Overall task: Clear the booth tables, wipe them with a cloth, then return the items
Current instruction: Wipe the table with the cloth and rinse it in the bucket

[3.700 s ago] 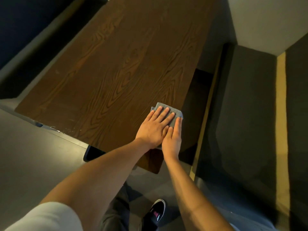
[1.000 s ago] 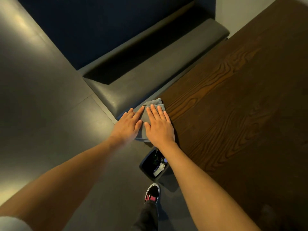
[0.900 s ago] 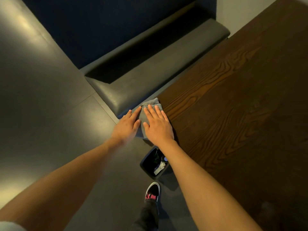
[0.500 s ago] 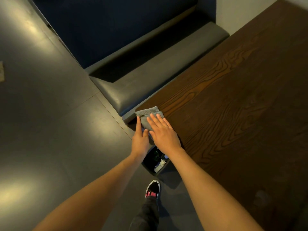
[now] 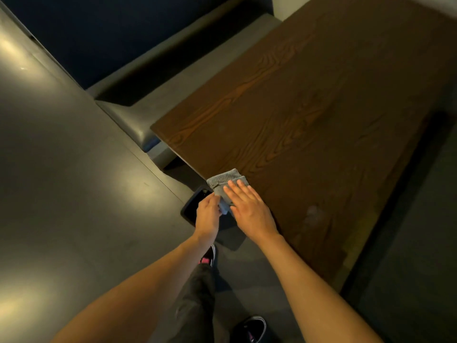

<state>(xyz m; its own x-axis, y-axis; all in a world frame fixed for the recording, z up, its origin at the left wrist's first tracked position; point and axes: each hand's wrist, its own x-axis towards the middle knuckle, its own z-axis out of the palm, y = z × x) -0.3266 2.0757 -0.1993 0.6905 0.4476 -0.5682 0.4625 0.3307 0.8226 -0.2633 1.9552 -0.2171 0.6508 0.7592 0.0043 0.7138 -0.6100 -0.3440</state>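
A dark wooden booth table fills the upper right of the head view. A folded grey cloth lies at its near left edge and hangs partly over it. My right hand presses flat on the cloth with straight fingers. My left hand is just off the table edge, its fingers curled around the overhanging part of the cloth.
A black bin stands on the floor under the table edge, below my hands. A grey bench seat runs along the table's far left side. Shiny grey floor spreads to the left. My shoes are at the bottom.
The cloth and both hands have slid along the table edge toward me, away from the left corner. My left hand has gone from flat beside the cloth to curled around its hanging part.
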